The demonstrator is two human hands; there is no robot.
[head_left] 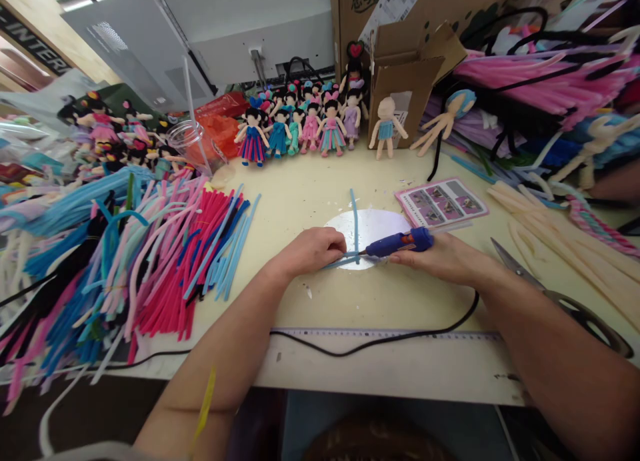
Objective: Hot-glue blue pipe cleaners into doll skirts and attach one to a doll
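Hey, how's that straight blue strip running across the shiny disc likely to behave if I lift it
The blue strip is probably very light, since it looks thin. It may bend easily, judging by the similar curled stem over on the left. Its near end might feel tacky, as the glue gun points there.

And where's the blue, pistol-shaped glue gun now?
In the head view, the glue gun is right of centre in the right hand, its tip beside the light-blue fuzzy stems over the shiny, rounded silvery plate.
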